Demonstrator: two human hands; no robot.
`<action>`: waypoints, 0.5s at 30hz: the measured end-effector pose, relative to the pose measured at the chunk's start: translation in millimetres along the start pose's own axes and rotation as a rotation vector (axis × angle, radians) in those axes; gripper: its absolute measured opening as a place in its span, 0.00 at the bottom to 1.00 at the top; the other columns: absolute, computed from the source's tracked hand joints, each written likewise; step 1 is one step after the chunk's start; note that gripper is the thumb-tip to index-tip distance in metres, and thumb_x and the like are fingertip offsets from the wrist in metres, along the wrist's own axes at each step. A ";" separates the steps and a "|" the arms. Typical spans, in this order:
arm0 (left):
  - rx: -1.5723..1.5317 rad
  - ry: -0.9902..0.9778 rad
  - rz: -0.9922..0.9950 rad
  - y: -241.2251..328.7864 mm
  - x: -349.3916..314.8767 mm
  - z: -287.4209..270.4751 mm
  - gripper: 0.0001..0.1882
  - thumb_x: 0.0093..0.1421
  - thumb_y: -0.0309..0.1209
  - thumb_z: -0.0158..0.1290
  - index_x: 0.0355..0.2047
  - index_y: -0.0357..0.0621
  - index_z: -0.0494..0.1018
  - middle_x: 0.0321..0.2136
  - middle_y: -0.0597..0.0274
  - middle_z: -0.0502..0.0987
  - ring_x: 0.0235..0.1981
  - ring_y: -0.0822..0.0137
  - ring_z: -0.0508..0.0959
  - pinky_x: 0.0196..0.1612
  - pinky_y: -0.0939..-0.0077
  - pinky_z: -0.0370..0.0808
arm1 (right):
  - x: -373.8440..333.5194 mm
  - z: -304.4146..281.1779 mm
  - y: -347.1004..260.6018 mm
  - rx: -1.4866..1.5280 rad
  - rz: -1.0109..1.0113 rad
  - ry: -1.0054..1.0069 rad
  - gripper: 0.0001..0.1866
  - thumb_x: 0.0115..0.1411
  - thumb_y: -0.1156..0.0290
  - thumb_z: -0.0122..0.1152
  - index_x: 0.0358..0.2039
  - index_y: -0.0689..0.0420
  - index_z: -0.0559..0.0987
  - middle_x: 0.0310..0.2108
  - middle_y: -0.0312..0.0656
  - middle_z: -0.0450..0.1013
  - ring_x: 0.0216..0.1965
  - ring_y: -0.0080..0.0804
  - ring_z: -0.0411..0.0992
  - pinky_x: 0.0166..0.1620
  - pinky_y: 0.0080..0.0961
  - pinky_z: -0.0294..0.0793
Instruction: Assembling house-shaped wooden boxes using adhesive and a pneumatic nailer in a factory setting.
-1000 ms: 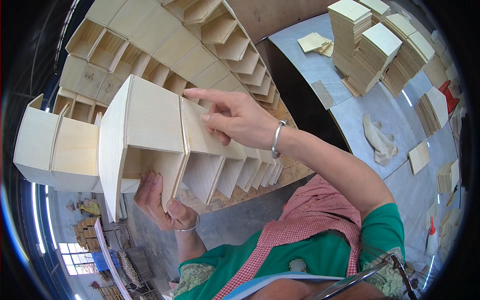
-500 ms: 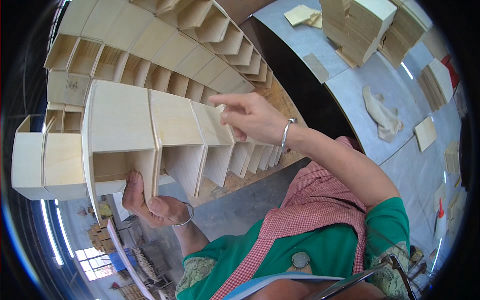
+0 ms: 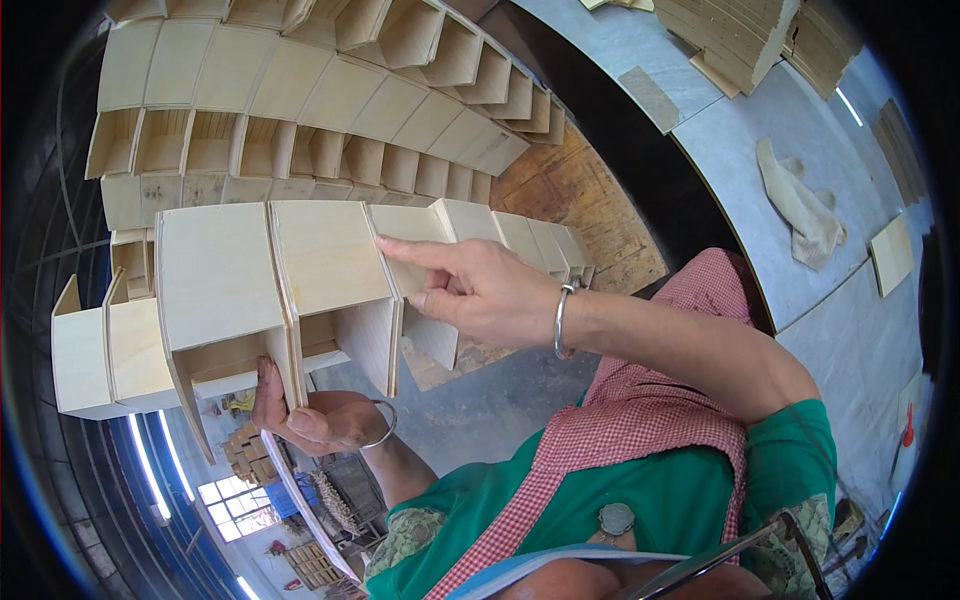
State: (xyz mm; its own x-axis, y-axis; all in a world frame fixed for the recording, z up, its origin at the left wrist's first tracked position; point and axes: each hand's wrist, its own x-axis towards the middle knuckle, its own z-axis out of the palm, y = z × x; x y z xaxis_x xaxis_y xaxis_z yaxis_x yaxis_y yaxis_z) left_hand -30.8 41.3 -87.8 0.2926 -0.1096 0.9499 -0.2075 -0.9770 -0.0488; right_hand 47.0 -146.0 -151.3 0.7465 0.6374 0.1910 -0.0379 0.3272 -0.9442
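Pale box row (image 3: 330,245) in front of person, open sides facing near, so fingers can enter. Left hand (image 3: 335,420) clamped on side wall (image 3: 284,340) of large near box (image 3: 220,265): fingers inside, thumb outside, probably to steady it. Right hand (image 3: 475,290) empty, thumb and stretched index apart, index on row's top, maybe feeling surface. Stacked boxes (image 3: 270,80) far left, in order, perhaps saving space.
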 end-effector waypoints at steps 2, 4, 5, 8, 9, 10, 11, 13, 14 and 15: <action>0.028 -0.013 -0.001 -1.9 -1.5 -1.5 0.29 0.67 0.43 0.29 0.40 0.28 0.72 0.37 0.47 0.72 0.44 0.57 0.71 0.52 0.60 0.68 | -5.7 1.1 -2.9 0.006 0.012 -0.014 0.33 0.60 0.74 0.50 0.66 0.44 0.57 0.22 0.33 0.64 0.22 0.17 0.62 0.28 0.19 0.68; -0.037 -0.017 -0.043 -4.2 -2.8 -1.8 0.29 0.68 0.44 0.28 0.42 0.29 0.71 0.39 0.48 0.71 0.46 0.57 0.70 0.53 0.60 0.67 | -11.4 -0.6 -9.5 -0.006 0.085 -0.037 0.31 0.60 0.73 0.51 0.65 0.43 0.60 0.22 0.33 0.65 0.22 0.18 0.62 0.28 0.19 0.68; -0.033 -0.019 -0.042 -5.8 -2.9 -1.7 0.29 0.68 0.44 0.28 0.42 0.29 0.71 0.39 0.48 0.71 0.46 0.57 0.70 0.53 0.60 0.67 | -11.2 -1.4 -8.3 -0.003 0.085 -0.040 0.31 0.60 0.73 0.51 0.65 0.43 0.60 0.22 0.33 0.65 0.22 0.18 0.62 0.28 0.19 0.68; -0.122 -0.013 -0.002 -7.6 -3.8 -2.3 0.29 0.67 0.46 0.29 0.44 0.30 0.69 0.40 0.48 0.71 0.48 0.56 0.69 0.54 0.60 0.66 | -3.8 -6.7 0.8 -0.094 -0.006 0.014 0.25 0.60 0.71 0.53 0.60 0.46 0.69 0.24 0.34 0.68 0.24 0.20 0.65 0.30 0.20 0.69; -0.109 -0.038 0.012 -9.6 -5.6 -3.7 0.29 0.67 0.47 0.30 0.46 0.31 0.68 0.42 0.47 0.70 0.50 0.55 0.69 0.56 0.60 0.65 | 6.4 -8.4 9.4 -0.118 -0.071 0.109 0.21 0.60 0.69 0.54 0.56 0.48 0.73 0.26 0.36 0.69 0.26 0.22 0.67 0.33 0.22 0.70; -0.104 -0.059 0.030 -9.4 -5.0 -4.0 0.29 0.67 0.48 0.31 0.48 0.31 0.66 0.44 0.47 0.70 0.52 0.54 0.68 0.57 0.60 0.64 | 15.3 -11.8 14.7 -0.145 -0.140 0.212 0.18 0.60 0.67 0.56 0.52 0.50 0.76 0.27 0.37 0.70 0.28 0.24 0.69 0.36 0.23 0.71; -0.102 -0.060 0.031 -7.3 -4.1 -3.3 0.29 0.67 0.48 0.31 0.48 0.31 0.66 0.44 0.47 0.70 0.52 0.54 0.68 0.57 0.60 0.64 | 24.7 -15.4 19.5 -0.143 -0.140 0.211 0.18 0.60 0.67 0.56 0.52 0.50 0.76 0.27 0.37 0.70 0.28 0.24 0.69 0.36 0.23 0.71; -0.125 -0.054 -0.012 -3.0 -5.5 -0.3 0.29 0.67 0.49 0.34 0.51 0.33 0.63 0.47 0.45 0.67 0.53 0.55 0.67 0.58 0.62 0.64 | 44.4 -20.0 26.7 -0.113 -0.191 0.358 0.20 0.55 0.57 0.58 0.43 0.56 0.80 0.29 0.48 0.74 0.37 0.42 0.74 0.45 0.35 0.72; -0.121 -0.057 -0.012 -3.2 -7.7 0.5 0.29 0.67 0.49 0.34 0.51 0.33 0.63 0.47 0.45 0.67 0.53 0.55 0.67 0.58 0.62 0.64 | 51.0 -20.8 28.0 -0.108 -0.189 0.355 0.20 0.55 0.57 0.58 0.43 0.56 0.80 0.29 0.48 0.74 0.37 0.42 0.74 0.45 0.35 0.72; -0.106 -0.022 -0.004 -4.3 -10.4 0.1 0.28 0.67 0.48 0.36 0.52 0.33 0.62 0.48 0.45 0.67 0.54 0.55 0.67 0.59 0.61 0.63 | 56.6 -20.4 26.1 -0.121 -0.176 0.316 0.20 0.56 0.56 0.58 0.44 0.55 0.80 0.31 0.49 0.75 0.39 0.43 0.73 0.46 0.34 0.72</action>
State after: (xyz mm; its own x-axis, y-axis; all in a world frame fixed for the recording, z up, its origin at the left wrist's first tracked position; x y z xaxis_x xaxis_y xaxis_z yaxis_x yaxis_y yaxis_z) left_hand -32.9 46.6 -97.5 0.3142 -0.1109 0.9428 -0.3035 -0.9528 -0.0109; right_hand 101.9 -115.6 -170.6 0.9032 0.3265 0.2787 0.1737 0.3157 -0.9328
